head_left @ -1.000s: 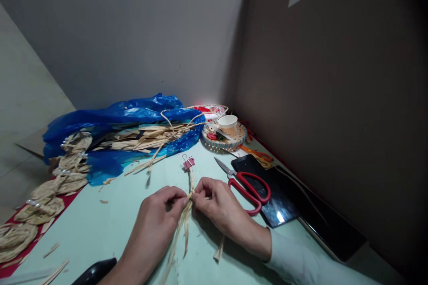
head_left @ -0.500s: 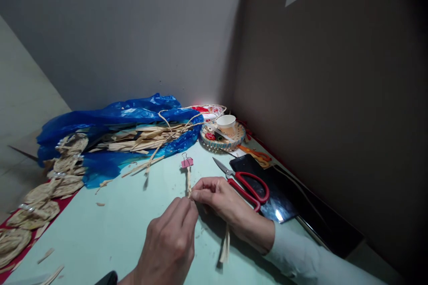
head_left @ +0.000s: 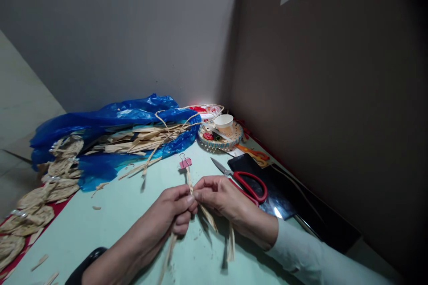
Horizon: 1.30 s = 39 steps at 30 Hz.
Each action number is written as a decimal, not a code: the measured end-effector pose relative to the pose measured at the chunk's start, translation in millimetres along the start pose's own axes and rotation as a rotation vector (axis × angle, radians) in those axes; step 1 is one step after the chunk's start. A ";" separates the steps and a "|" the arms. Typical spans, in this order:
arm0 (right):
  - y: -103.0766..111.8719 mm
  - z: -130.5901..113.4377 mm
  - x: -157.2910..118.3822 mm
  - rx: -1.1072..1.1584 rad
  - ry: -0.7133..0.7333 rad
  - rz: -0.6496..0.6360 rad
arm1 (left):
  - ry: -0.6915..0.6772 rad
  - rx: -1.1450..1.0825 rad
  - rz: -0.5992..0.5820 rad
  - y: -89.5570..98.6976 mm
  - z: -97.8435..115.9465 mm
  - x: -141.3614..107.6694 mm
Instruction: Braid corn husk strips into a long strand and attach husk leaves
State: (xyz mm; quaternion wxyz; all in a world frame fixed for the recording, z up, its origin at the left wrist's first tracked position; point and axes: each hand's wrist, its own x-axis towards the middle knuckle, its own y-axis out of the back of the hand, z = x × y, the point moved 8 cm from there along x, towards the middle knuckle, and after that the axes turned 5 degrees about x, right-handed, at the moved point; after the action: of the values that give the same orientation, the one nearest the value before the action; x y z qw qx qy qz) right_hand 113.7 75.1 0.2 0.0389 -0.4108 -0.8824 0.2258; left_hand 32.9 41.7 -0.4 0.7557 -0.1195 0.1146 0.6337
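A narrow braid of pale dried-leaf strips (head_left: 189,178) runs down from a pink binder clip (head_left: 185,163) on the pale green tabletop. My left hand (head_left: 177,207) pinches the braid's lower end from the left, fingers curled in. From the right, my right hand (head_left: 216,193) closes thumb and forefinger on the same spot, fingertips almost touching the left ones. Loose strips (head_left: 209,218) fan out below the pinch; one tail hangs under the left hand and another under the right wrist. The exact crossing of strips is hidden by my fingers.
Red-handled scissors (head_left: 249,185) lie right of my hands, partly on a dark phone (head_left: 242,164). Behind stand a woven basket (head_left: 217,146) with a paper cup (head_left: 224,122) and a blue plastic bag (head_left: 110,113) of dried strips. Coiled braid pieces (head_left: 36,205) line the left edge.
My left hand has turned from back-up to thumb-up and its forearm has swung out left. Loose strips now show below the fingers. My right hand keeps its pinch.
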 end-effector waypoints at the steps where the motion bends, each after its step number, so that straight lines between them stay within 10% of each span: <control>1: 2.4 0.2 0.8 -0.049 0.005 0.005 | 0.028 -0.044 -0.001 -2.8 -5.0 1.5; 17: -11.6 -43.8 -26.3 -1.439 0.212 0.134 | -0.070 0.328 0.351 16.9 -9.2 -1.1; 25: -25.1 -29.0 -39.1 -1.400 0.256 0.192 | -0.111 0.222 0.375 12.3 -3.4 -7.0; 33: -60.2 -6.6 -43.4 -1.673 0.566 -0.107 | -0.013 -0.082 0.275 12.0 -22.8 -9.3; 39: -9.6 -54.5 -34.7 -1.215 0.350 0.216 | 0.006 -0.196 0.187 4.6 -22.7 -9.3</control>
State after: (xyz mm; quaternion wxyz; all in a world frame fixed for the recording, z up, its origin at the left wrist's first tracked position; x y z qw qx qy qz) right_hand 143.6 63.9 57.2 -0.0802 -0.4771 -0.7874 -0.3821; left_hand 26.3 26.5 -19.1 0.6776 -0.1834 0.0650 0.7092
